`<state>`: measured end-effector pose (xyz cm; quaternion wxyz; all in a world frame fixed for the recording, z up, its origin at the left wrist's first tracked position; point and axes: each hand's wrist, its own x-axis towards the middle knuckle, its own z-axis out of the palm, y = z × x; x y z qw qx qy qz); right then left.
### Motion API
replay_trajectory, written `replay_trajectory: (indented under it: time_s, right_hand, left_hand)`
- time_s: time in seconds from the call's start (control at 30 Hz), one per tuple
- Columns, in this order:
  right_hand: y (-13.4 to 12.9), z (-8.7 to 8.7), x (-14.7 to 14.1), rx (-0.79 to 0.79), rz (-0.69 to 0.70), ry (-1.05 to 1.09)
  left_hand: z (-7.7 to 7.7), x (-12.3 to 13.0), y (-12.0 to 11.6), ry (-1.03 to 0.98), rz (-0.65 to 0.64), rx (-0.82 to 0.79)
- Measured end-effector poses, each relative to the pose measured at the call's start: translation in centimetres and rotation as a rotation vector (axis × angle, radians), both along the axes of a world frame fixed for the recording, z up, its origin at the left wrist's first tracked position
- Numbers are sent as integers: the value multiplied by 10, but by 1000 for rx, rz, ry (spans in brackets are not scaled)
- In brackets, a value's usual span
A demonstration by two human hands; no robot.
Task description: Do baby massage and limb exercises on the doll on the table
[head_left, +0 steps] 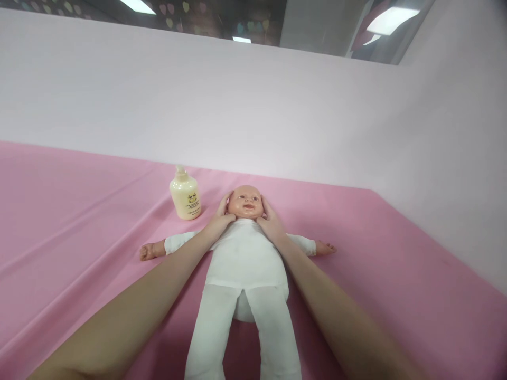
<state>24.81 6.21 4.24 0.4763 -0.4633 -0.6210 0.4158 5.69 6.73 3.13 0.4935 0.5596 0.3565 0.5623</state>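
A baby doll [246,258] with a hard plastic head and a white cloth body lies on its back, its arms spread to both sides and its legs toward me. My left hand [222,217] cups the side of the doll's head at the left, thumb near the chin. On the other side, my right hand [271,217] cups the head in the same way. Both hands' fingertips are partly hidden behind the head. Left of the doll's head stands a pale yellow pump bottle [186,196], which neither hand touches.
Pink cloth [99,211] with some folds covers the surface under the doll. Behind it rises a white wall [237,111], which also runs along the right side. Above the wall is a dark window [222,18] with light reflections.
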Motion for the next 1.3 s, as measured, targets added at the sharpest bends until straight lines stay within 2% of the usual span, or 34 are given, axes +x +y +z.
replay_trajectory:
  time_s: [0.23,0.63,0.93,1.3]
  right_hand:
    - [-4,5,-1,-11,32,16]
    - [1,-2,0,-7,30,8]
    - [9,-11,2,64,-25,63]
    - [0,-10,-9,47,-70,95]
  left_hand:
    - [3,0,-1,0,-8,-18]
    - [2,4,0,38,22,9]
    - [-11,0,9,66,55,46]
    - [-20,11,19,184,211,263]
